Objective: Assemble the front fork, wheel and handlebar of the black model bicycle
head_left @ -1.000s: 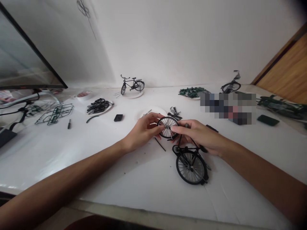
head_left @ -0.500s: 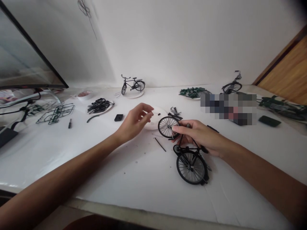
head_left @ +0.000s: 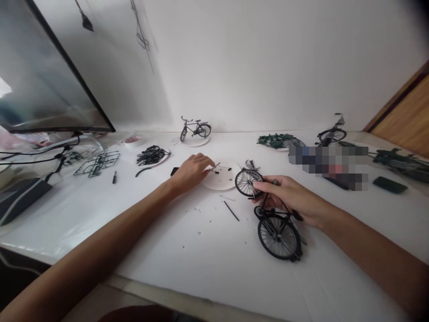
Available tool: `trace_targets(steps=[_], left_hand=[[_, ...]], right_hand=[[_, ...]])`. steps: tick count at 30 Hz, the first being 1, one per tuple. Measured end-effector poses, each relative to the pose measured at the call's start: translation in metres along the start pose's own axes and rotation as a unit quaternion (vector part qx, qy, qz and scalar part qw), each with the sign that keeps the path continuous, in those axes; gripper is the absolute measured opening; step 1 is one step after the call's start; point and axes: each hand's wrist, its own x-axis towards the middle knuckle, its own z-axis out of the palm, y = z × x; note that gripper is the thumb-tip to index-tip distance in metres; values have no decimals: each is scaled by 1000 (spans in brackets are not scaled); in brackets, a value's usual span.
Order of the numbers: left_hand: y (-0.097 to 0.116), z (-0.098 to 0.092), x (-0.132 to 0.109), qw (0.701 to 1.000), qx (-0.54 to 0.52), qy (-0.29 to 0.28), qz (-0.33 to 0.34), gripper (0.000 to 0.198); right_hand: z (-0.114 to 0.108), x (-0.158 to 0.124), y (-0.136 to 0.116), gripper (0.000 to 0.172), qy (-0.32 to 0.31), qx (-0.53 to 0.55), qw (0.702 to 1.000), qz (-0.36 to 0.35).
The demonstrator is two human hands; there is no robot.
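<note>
Right hand (head_left: 288, 197) closed around a thin black spoked wheel (head_left: 248, 183) at the front of a black metal model bicycle (head_left: 277, 237), whose frame and rear wheel lie tilted on the white surface (head_left: 201, 268) just below the hand. Left hand (head_left: 191, 173) half closed over a round white paper plate (head_left: 223, 181), fingertips (head_left: 209, 164) right at a thin metal pin (head_left: 215, 166), grip unclear, small black bits (head_left: 225, 168) on the plate. Further left another paper plate (head_left: 165, 156) holds a heap of black plastic parts (head_left: 150, 155), and a finished model bicycle (head_left: 195, 130) stands on a third plate (head_left: 201, 141) at the back.
</note>
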Motion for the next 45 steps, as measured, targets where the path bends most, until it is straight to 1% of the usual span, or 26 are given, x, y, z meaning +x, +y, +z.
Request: trace_targets(steps=[4,8,10,12,16,20,25,29,31,33,35,37,39,41,45], left_hand=[[2,2,4,999,25,-27,17,21],[-2,2,3,998,49,-30,-14,21],[-4,-1,1,998,58,-28,-27,21],[-5,-5,0,997,67,-28,-28,20],[-5,-9,-1,996,86,-23,-15,17],[-7,-4,0,995,93,-31,-3,13],[-7,2,2,996,77,-32,16,19],[6,-4,2,998,55,-23,37,27],[19,-9,0,999,14,0,47,28],[36,-13,-2,993,-88,55,56,24],[55,-14,-4,975,-187,109,56,19],[71,-11,-5,957,-246,144,54,15],[82,-6,-4,947,-265,173,54,13],[86,0,-1,946,-252,196,56,12],[85,4,2,954,-213,204,49,11]], right_hand=[[1,2,1,22,-4,-13,1000,-1],[0,2,1,25,-3,-19,1000,3],[0,2,1,26,-4,-18,1000,4],[0,1,0,28,-6,-17,1000,1],[0,-1,-1,29,-14,-16,1000,1],[1,-1,-2,28,-3,-12,1000,6],[2,-1,-2,27,-4,-20,1000,7],[2,-1,-1,27,0,-19,1000,4],[2,-1,0,27,-2,-19,1000,-1],[2,-1,0,26,-8,-21,1000,-3],[3,-1,-1,25,-11,-20,1000,-6],[3,-2,-2,25,-7,-24,1000,-4],[4,-2,-3,26,-5,-27,1000,-2],[4,-2,-3,25,-7,-28,1000,-2],[4,-1,-3,21,-6,-24,1000,-10]])
